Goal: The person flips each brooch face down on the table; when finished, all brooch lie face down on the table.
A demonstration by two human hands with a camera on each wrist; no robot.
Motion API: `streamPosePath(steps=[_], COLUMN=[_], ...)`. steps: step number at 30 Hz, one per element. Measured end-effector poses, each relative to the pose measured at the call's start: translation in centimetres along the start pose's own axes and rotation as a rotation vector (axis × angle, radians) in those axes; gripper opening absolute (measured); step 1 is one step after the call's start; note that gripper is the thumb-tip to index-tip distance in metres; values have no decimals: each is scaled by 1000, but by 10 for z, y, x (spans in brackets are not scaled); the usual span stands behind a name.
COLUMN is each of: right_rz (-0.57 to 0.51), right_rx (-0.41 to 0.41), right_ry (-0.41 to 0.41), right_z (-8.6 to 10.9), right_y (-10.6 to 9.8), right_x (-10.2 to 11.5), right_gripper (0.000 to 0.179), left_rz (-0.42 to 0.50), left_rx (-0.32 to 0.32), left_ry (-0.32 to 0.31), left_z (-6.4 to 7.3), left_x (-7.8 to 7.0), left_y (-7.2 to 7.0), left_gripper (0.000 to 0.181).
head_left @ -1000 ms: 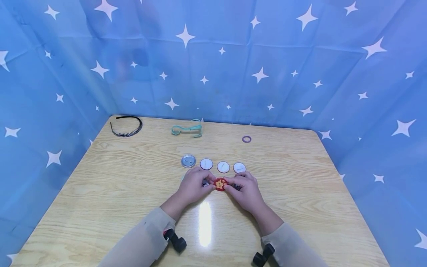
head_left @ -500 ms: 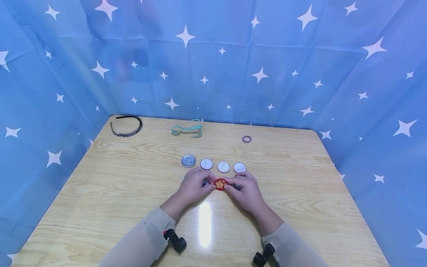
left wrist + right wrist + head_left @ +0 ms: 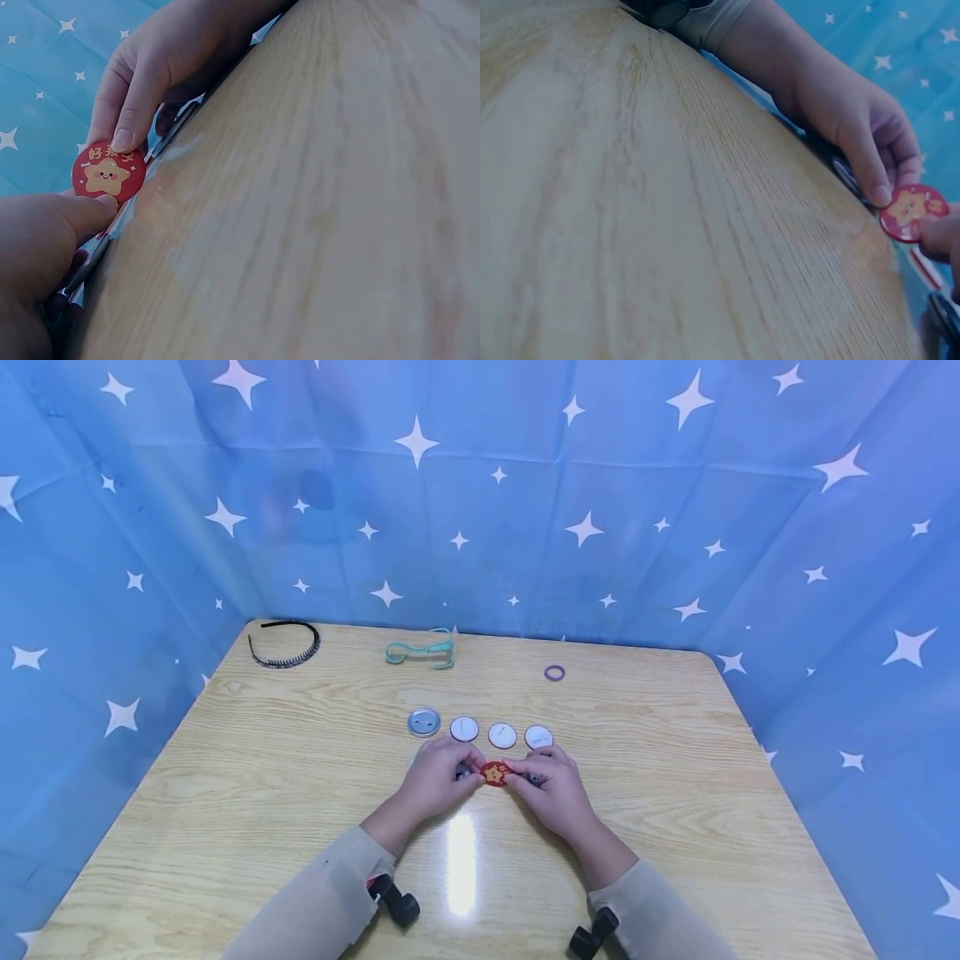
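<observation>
Between both hands a round red button badge (image 3: 496,773) with a yellow smiling star is held just above the table. My left hand (image 3: 435,781) pinches its left edge between thumb and fingers. On the opposite edge, my right hand (image 3: 553,787) pinches it the same way. The left wrist view shows the badge (image 3: 109,174) face on, with white lettering above the star. Beyond the hands lie three white-backed badges (image 3: 502,735) in a row, pins up, and a larger silver-backed badge (image 3: 423,722). Other dark, shiny pieces lie partly hidden under both hands.
A black toothed headband (image 3: 287,645) lies at the table's back left corner. Near the back edge are a teal looped hair clip (image 3: 422,649) and a purple ring-shaped band (image 3: 554,672). A blue star-patterned curtain (image 3: 480,493) hangs behind the wooden table (image 3: 247,793).
The red badge has tilted slightly between the fingers, so its face looks a little narrower from above. Both hands otherwise stay in place.
</observation>
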State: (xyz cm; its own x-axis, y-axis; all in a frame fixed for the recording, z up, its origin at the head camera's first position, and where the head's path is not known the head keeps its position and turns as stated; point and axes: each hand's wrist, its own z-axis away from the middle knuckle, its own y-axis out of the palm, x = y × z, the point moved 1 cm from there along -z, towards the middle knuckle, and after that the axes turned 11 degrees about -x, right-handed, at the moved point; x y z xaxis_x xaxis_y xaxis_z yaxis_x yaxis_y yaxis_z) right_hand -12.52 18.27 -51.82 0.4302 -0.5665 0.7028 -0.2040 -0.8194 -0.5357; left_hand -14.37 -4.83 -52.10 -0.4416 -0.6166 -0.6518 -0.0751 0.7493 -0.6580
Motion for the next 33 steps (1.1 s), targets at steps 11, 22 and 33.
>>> streamPosePath(steps=[11, 22, 33], right_rz=[-11, -35, 48], right_rx=[-24, -59, -39], right_ry=[-41, -97, -131], right_z=[0, 1, 1], right_y=[0, 1, 2], right_x=[-1, -2, -1], right_gripper=[24, 23, 18], left_rz=[-6, -2, 2], left_rx=[-19, -42, -80], left_ry=[30, 74, 105], left_z=[0, -1, -1], left_x=[0, 3, 6], left_y=[-1, 2, 3], left_gripper=[15, 15, 13])
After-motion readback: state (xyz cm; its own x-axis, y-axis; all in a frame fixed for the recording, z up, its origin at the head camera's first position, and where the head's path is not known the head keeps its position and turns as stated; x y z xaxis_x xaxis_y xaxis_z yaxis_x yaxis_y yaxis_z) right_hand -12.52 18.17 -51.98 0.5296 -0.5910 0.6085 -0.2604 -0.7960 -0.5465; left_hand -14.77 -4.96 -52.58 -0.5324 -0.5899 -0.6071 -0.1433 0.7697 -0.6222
